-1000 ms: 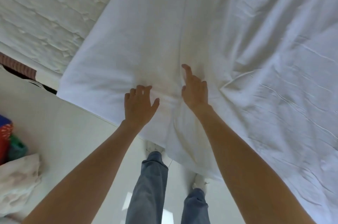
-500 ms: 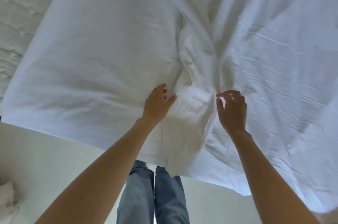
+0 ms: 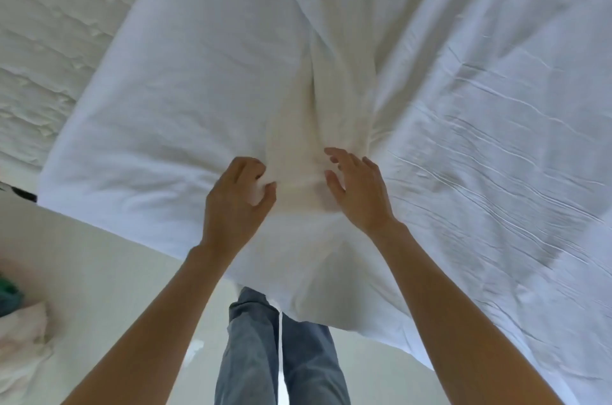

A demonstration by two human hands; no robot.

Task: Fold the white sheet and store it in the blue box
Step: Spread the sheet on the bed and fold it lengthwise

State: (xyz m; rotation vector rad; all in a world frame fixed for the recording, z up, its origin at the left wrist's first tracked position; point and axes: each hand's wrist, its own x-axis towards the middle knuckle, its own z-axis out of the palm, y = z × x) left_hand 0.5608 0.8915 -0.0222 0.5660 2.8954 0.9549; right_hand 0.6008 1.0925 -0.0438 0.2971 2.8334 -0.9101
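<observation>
The white sheet [image 3: 331,57] lies spread over the bed, its near edge hanging toward my legs. A bunched ridge of cloth runs up its middle, from between my hands away from me. My left hand [image 3: 236,199] pinches a fold of the sheet at the foot of that ridge, between thumb and curled fingers. My right hand [image 3: 356,192] hovers just to the right of it, fingers spread and loosely bent, holding nothing. No blue box is in view.
The quilted white mattress [image 3: 43,40] shows bare at the upper left. Pale floor [image 3: 99,272] lies below the bed edge. A crumpled pale cloth [image 3: 20,345] and something green [image 3: 8,295] sit at the left edge. My jeans-clad legs [image 3: 275,351] stand at the bed.
My hands have drawn closer together on the bunched ridge. The left hand has closed on a fold of the sheet, and the right hand's fingers have spread open.
</observation>
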